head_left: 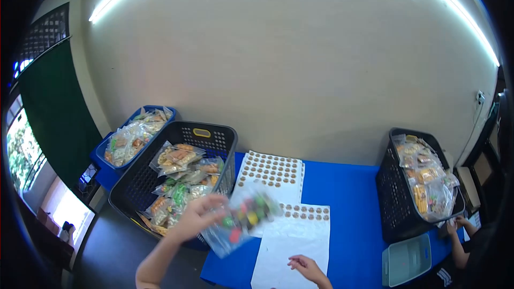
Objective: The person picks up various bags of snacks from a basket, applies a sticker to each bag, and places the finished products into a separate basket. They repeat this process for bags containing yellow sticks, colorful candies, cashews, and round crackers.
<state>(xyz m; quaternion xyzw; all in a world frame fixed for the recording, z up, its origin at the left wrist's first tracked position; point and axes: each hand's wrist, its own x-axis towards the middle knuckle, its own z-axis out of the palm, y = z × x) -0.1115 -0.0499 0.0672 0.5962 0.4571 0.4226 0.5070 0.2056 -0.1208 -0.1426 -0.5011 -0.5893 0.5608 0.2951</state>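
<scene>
My left hand is closed on a clear plastic bag with red, green, yellow and dark pieces inside. The bag is in the air over the edge of the blue table, partly over the white sheets, and looks blurred. My right hand, fingers partly curled and apart, holds nothing above the lower white sheet. Rows of round brown stickers run along that sheet's top. Behind it, another white sheet bears several rows of the same round stickers.
A black basket of filled bags is at left, beside a blue basket. Another black basket of bags stands at right, near an empty grey-green tray. A co-worker's hands are at far right.
</scene>
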